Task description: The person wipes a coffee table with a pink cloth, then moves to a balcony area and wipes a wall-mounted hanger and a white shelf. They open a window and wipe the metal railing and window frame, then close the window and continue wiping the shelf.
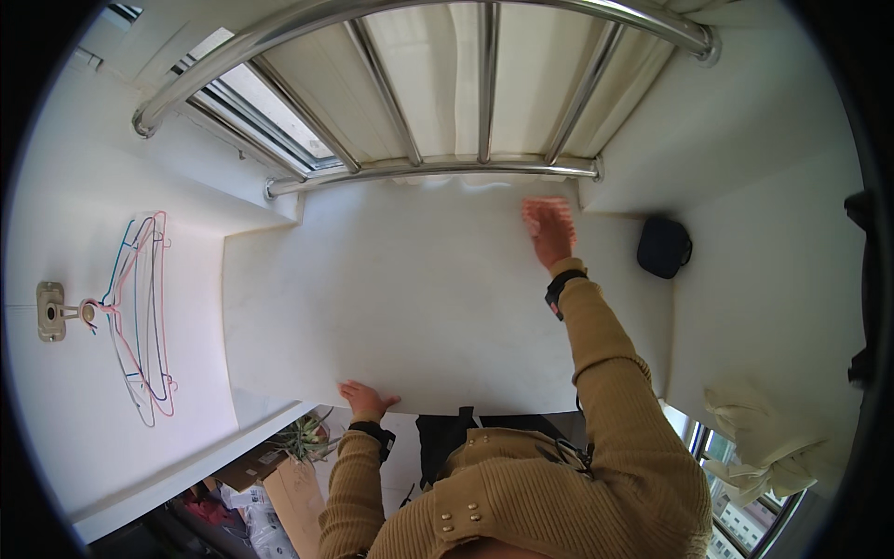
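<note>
Far out on the white window ledge (pixel 391 279), my right hand (pixel 552 236) lies on a pink striped cloth (pixel 545 205). The cloth spreads out beneath the fingers and sits close to the right end of the metal railing. My left hand (pixel 366 400) rests on the ledge's near edge, fingers spread and holding nothing. A dark zipped case (pixel 662 247) stands in the right corner of the ledge, to the right of my right hand.
A curved stainless steel railing (pixel 433 168) crosses the window before cream curtains (pixel 412 77). Clothes hangers (pixel 143 314) hang from a left wall hook (pixel 52 311). Below left are a potted plant (pixel 307 437) and a cardboard box (pixel 297 499). A tied curtain (pixel 761 440) hangs at lower right.
</note>
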Tool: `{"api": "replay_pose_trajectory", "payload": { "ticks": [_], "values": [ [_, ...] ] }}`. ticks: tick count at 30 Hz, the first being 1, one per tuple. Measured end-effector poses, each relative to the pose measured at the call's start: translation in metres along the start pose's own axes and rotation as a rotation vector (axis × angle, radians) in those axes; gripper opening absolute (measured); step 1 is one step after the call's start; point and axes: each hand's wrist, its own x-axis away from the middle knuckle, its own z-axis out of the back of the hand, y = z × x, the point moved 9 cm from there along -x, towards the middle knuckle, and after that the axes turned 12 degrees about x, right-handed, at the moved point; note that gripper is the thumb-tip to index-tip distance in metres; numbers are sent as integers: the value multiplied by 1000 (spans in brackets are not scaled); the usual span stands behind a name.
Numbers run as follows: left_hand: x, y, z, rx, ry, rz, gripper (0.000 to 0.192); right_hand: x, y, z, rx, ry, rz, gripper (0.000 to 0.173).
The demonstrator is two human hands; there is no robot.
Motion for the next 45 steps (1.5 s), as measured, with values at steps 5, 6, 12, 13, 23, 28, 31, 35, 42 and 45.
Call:
{"api": "replay_pose_trajectory", "payload": {
  "ticks": [5, 6, 12, 13, 23, 28, 31, 35, 42, 45],
  "values": [
    [1, 3, -2, -16, -47, 14, 142, -55, 40, 3, 157, 40, -276, 28],
    [1, 4, -2, -28, -49, 9, 143, -68, 23, -9, 391, -85, -187, 27],
    [0, 3, -5, -16, -121, 11, 143, -50, -171, -58, -143, -32, 288, 28],
    [-1, 4, -4, -18, -120, 4, 144, -20, -198, -68, -11, -98, 329, 29],
    [-2, 3, -2, -21, -61, 19, 145, 66, 38, 26, 162, 59, -431, 34],
    [-4, 2, 1, -14, -122, 71, 146, 100, 37, 65, 457, 472, -566, 26],
    [-4, 4, 4, -37, -150, 78, 147, 105, -46, 10, 74, 158, -417, 18],
    [-7, 3, 3, -38, -174, 70, 149, 176, -185, -30, -48, -398, 350, 50],
    [-10, 0, 2, -45, -153, 80, 150, 199, 29, 59, -6, 74, -313, 29],
    [-13, 0, 3, -50, -174, 105, 150, 235, 125, 112, 332, 172, -656, 29]
  ]
}}
